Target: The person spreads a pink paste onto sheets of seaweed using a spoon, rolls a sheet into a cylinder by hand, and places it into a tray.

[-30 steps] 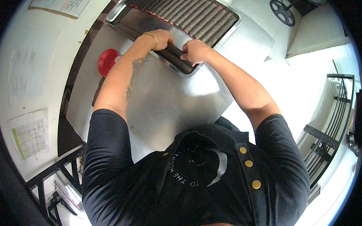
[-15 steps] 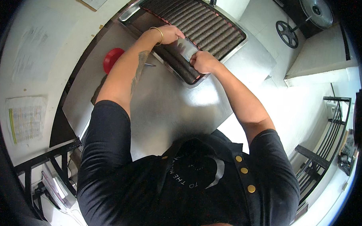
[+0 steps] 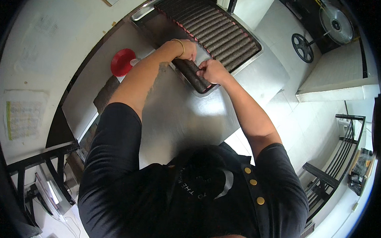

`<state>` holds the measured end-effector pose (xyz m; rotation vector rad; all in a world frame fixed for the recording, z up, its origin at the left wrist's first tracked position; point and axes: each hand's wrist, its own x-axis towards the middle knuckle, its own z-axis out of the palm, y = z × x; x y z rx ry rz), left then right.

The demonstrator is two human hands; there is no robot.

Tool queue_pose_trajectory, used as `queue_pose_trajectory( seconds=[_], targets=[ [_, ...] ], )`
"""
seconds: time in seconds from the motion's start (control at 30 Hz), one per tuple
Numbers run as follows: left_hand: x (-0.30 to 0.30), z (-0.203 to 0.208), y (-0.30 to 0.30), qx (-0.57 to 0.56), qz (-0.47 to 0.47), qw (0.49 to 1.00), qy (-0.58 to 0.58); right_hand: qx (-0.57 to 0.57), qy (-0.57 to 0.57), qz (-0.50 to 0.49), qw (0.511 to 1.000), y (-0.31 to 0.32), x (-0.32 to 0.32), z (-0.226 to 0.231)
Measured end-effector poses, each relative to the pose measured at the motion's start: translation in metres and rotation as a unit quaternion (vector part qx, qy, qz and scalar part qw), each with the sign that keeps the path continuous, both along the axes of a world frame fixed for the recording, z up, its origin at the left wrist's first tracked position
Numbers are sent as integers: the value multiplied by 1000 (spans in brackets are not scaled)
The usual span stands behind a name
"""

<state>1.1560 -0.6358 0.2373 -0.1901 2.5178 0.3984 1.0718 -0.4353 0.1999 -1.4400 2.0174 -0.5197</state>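
Near the corner of a shallow metal tray [image 3: 209, 93] closest to me lies a dark, speckled roll [image 3: 191, 76] with a pinkish end. My left hand [image 3: 187, 51], a gold bangle at its wrist, has its fingers curled down at the roll's far side. A little to the right, my right hand [image 3: 213, 71] is closed with thumb and fingertips pinched at the same roll. Both sets of fingertips are partly hidden. A shiny bare strip [image 3: 203, 52] shows between the hands. Beyond it, several similar dark rolls [image 3: 214, 31] lie side by side, pink at their ends.
The tray sits on a steel table [image 3: 169, 126]. A red round dish [image 3: 123, 62] is left of my left forearm, with a dark flat piece [image 3: 105, 94] nearby. Black metal railings stand at the right [image 3: 322, 176] and lower left [image 3: 46, 158]. A fan [image 3: 335, 24] stands far right.
Both hands have come closer together, the left one shifting right and toward me, so less of the shiny strip shows between them. The view has tilted slightly. A thin metal tip beside my left forearm is now hidden.
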Motion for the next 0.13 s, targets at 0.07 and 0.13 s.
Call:
queue_pose_trajectory(
  seconds=[0.07, 0.13],
  targets=[
    [-1, 4, 5, -4, 19, 1000, -10, 11, -4, 2, 1000, 3, 0, -1],
    [0, 4, 6, -11, 23, 999, -22, 14, -4, 7, 1000, 2, 0, 1]
  ],
)
